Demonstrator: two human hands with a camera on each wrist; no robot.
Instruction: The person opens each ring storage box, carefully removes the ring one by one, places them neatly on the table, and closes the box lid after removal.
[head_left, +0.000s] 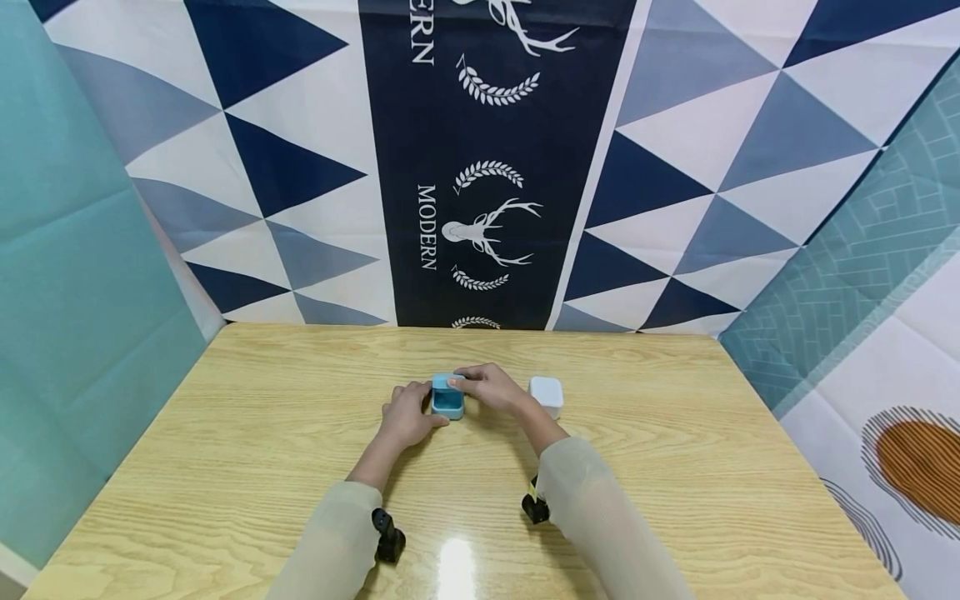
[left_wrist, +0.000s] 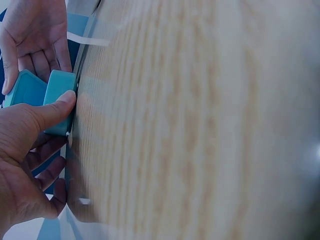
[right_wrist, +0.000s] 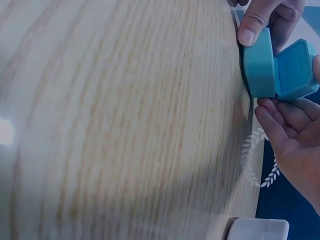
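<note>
Biggest thing here is the wooden table [head_left: 247, 467], backed by a navy-and-white triangle cloth [head_left: 480, 167] with deer prints. I'll place everything off the little blue box [head_left: 447, 398], since that's where the action is. It sits around the middle of the table, slightly toward the far edge, lid partly up and hinged at the back, so its opening faces the person.

The left hand [head_left: 405, 417] is pressed right against the box's left side; in the left wrist view the thumb [left_wrist: 52, 111] lies flat along the base while the other fingers curl loosely underneath, bracing it. The right hand [head_left: 489, 387] comes in from the box's right, fingers reaching over the top and touching the raised lid [right_wrist: 296, 69], fairly straight rather than clenched. Both hands are equally close, one per side.

Just right of the box, past the right hand, stands a small white box [head_left: 547, 395], closed and untouched.
</note>
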